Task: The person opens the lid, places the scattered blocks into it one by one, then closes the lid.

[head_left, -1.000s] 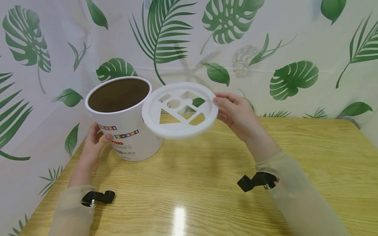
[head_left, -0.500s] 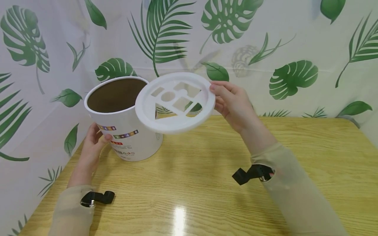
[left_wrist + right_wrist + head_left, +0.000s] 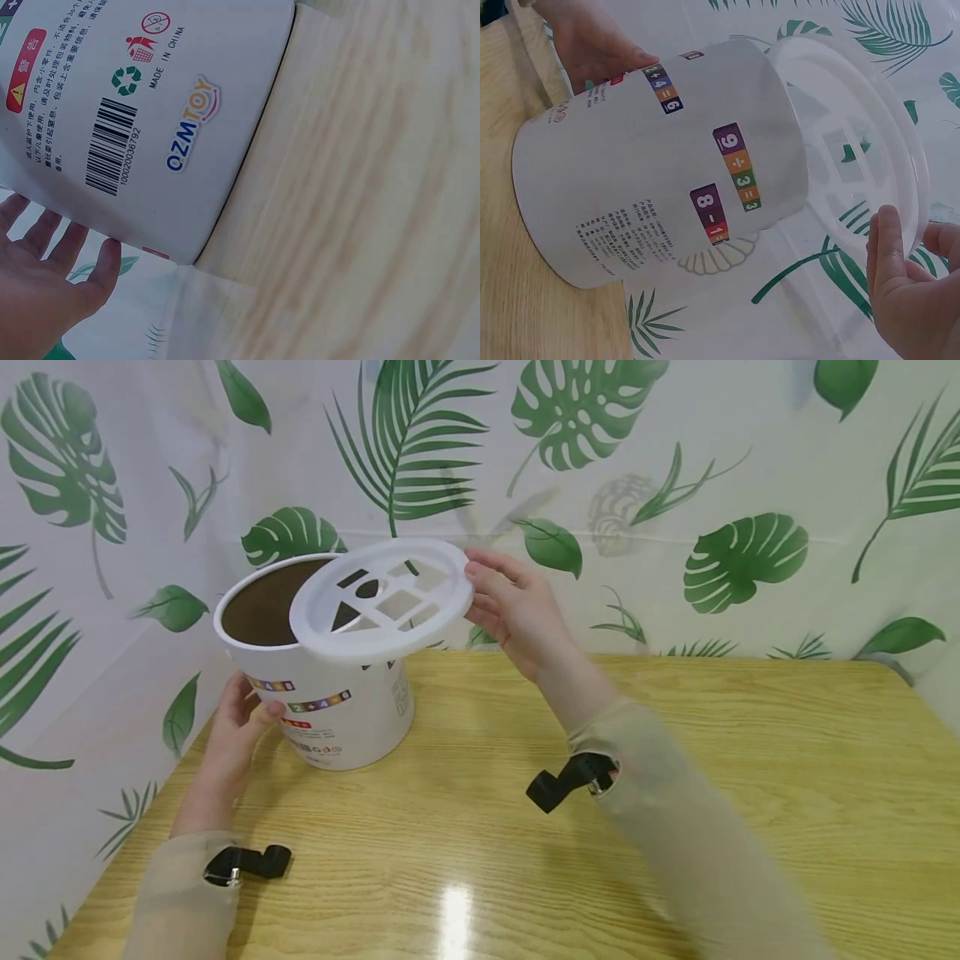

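A tall white toy bucket (image 3: 341, 714) with coloured sums printed on its wall stands on the table, its dark inside partly visible. My left hand (image 3: 240, 735) rests its fingertips and thumb against the bucket's left side; in the left wrist view that hand (image 3: 56, 281) has its fingers spread at the wall. My right hand (image 3: 517, 606) pinches the right edge of a white round lid (image 3: 315, 610) with shaped cut-outs, thumb on top and fingers under. The lid is tilted and overlaps the right part of the bucket's mouth. In the right wrist view the lid (image 3: 904, 142) slants across the bucket's opening.
The wooden table (image 3: 480, 793) reaches to the back wall, which a white cloth (image 3: 645, 577) with green leaf prints covers. Black wrist straps (image 3: 573, 777) sit over both sleeves.
My right hand has carried the lid leftward and a little up, from beside the bucket to over its mouth. The left hand and bucket have stayed in place.
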